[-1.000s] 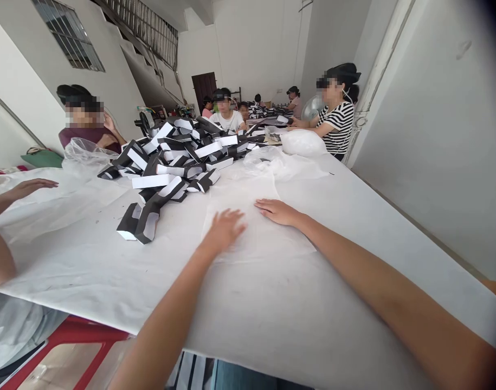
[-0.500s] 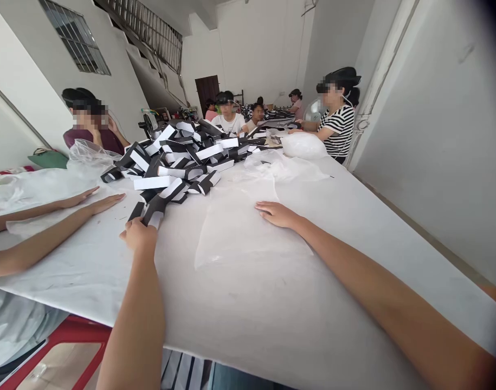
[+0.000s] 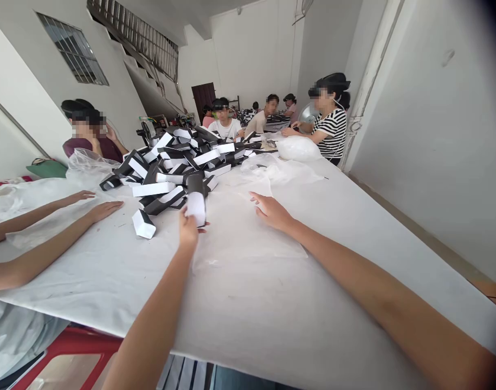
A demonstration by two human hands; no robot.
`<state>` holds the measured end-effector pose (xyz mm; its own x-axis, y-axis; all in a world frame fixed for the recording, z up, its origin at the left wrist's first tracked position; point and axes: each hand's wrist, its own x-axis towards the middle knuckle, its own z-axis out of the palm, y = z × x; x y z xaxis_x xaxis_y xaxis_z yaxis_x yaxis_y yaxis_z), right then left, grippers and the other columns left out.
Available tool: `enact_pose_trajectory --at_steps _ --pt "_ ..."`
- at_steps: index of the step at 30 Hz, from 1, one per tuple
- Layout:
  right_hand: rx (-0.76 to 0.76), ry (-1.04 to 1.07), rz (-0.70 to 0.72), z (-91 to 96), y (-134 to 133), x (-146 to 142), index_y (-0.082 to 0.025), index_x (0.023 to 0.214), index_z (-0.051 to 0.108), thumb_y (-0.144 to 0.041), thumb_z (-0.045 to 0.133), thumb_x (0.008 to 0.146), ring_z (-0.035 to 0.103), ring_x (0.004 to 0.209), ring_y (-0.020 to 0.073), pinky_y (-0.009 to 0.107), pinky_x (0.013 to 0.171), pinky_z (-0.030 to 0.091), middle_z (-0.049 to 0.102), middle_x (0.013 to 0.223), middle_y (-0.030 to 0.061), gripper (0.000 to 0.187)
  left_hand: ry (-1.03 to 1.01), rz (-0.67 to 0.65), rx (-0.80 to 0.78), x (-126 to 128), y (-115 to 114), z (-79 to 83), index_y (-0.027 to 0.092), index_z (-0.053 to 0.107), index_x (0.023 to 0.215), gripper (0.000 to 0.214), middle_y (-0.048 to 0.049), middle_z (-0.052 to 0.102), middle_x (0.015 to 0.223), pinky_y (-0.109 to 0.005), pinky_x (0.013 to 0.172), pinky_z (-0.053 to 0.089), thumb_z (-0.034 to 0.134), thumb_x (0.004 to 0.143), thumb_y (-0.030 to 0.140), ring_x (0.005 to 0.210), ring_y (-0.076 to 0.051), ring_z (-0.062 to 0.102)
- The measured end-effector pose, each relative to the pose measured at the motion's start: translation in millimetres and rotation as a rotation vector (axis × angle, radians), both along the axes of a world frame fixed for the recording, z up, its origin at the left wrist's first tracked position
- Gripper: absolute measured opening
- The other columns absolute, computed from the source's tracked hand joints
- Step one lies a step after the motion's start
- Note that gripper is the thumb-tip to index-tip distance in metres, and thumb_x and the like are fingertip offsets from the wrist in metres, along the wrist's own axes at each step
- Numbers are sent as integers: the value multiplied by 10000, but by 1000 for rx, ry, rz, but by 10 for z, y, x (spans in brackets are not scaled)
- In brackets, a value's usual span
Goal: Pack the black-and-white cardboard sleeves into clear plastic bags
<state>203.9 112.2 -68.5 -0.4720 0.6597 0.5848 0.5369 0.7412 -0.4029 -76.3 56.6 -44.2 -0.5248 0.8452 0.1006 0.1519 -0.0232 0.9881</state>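
Left hand point(image 3: 188, 228): narrow, thumb and fingers closed around the lower end of a black-and-white folded carton point(image 3: 196, 205)
Held carton: upright in the air, just in front of the near end of the carton pile point(image 3: 166, 168), white face toward the camera
Change from earlier frame: held carton lifted off the pile's near end and turned upright; a loose carton point(image 3: 143, 223) now lies apart from the pile
Right hand point(image 3: 272, 212): open wide, holding nothing, fingers spread, right of the pile, with fingertips at a clear plastic sheet point(image 3: 248, 238) on the white-covered table point(image 3: 248, 314)
Loose carton: on the table, just off the pile's near end, left of the held carton
Co-worker's hands point(image 3: 105, 210): two, flat and open on the table, left of the pile
Carton pile: black outer faces, white ends and inner faces, heaped on the table
Plastic bag point(image 3: 298, 148): bunched white, on the table, beyond the pile's right side
Co-worker in striped shirt point(image 3: 333, 130): seated beyond the pile's right side
Far end: more seated people, beyond the pile
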Motion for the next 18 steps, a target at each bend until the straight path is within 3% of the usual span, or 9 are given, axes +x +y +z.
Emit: enact_pose_trajectory --at_steps 2,5,8,11,14,18 --pt "59 30 78 101 -137 -117 -310 1500 261 -238 436 916 549 1173 260 460 982 450 508 1377 76 613 4 -171 -1 192 -1 -81 223 332 1406 536 -126 536 1221 -271 531 587 427 880 182 787 -182 701" --pt "71 -9 230 169 -325 -309 -310 1440 364 -307 504 911 520 1216 252 410 957 475 420 1434 82 547 59 -342 25 364 -45 -161 212 283 1442 534 -150 453 1369 -342 715 611 401 923 238 1081 -241 626" --pt "-30 -45 274 102 -418 -443 -294 1327 479 -404 617 859 539 1190 264 390 887 512 358 1477 89 501 92 -526 -12 457 -112 -181 227 180 1494 579 -137 364 1480 -368 884 566 380 959 324 1275 -257 498" --pt "-109 -21 289 -20 -421 -490 -279 1291 479 -418 695 791 535 1191 276 398 869 524 316 1498 98 561 118 -735 -108 517 -171 -160 251 40 1537 703 -117 192 1588 -382 954 530 376 961 474 1375 -282 390" --pt "-112 83 297 -107 -391 -500 -253 1273 475 -363 698 776 498 1246 277 404 944 494 358 1464 102 556 232 -821 -121 515 -201 -131 247 -28 1553 779 -54 -2 1632 -355 1055 449 321 950 595 1475 -278 170" --pt "-125 108 243 -158 -334 -519 -237 1288 479 -175 602 754 526 1224 266 400 935 490 445 1421 99 551 477 -849 -133 422 -235 -113 255 -28 1557 780 -24 2 1629 -393 1197 214 281 947 631 1492 -258 63"
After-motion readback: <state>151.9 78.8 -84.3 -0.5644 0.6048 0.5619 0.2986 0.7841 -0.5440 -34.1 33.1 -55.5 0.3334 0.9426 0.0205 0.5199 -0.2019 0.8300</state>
